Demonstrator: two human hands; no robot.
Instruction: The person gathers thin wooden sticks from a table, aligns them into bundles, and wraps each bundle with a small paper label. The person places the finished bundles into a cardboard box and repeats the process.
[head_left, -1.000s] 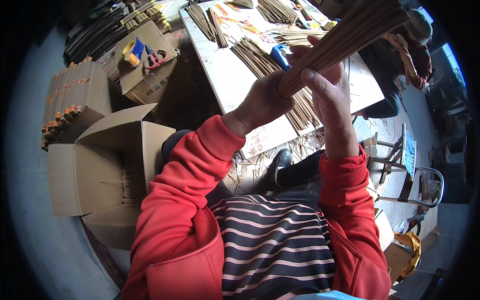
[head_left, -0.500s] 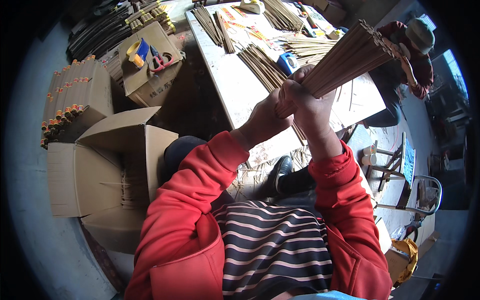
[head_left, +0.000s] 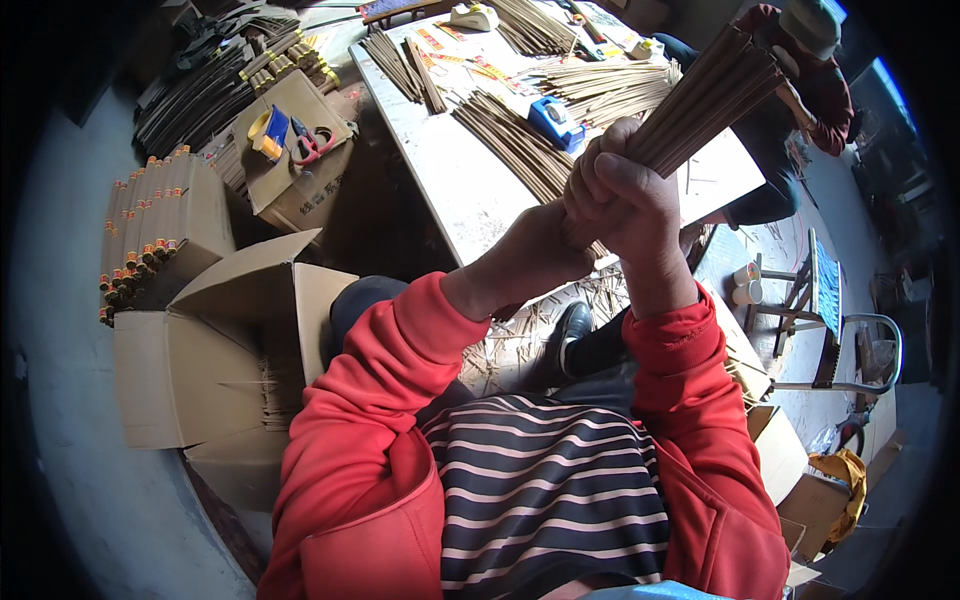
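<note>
Both my hands are closed round one thick bundle of brown incense sticks (head_left: 700,105), raised over the near right part of the white table. It slants up to the right, with its far ends fanned slightly. My right hand (head_left: 635,200) wraps the bundle's lower half, thumb across the front. Below it, my left hand (head_left: 535,250) grips the bottom end, its fingers mostly hidden behind the right hand and the sticks. Beneath them on the table lies a loose row of brown sticks (head_left: 515,140), beside a blue tape dispenser (head_left: 556,122).
More sticks and red-yellow labels (head_left: 490,72) lie on the white table (head_left: 445,180). At left stand an open carton (head_left: 215,375), stacked wrapped bundles (head_left: 150,220) and a box holding scissors (head_left: 312,145) and a tape dispenser (head_left: 268,132). Another person (head_left: 815,95) sits at right, near a chair (head_left: 825,285).
The bundle has tipped a little more upright and its ends look more even. My right hand has turned its thumb across the front. The view has shifted slightly.
</note>
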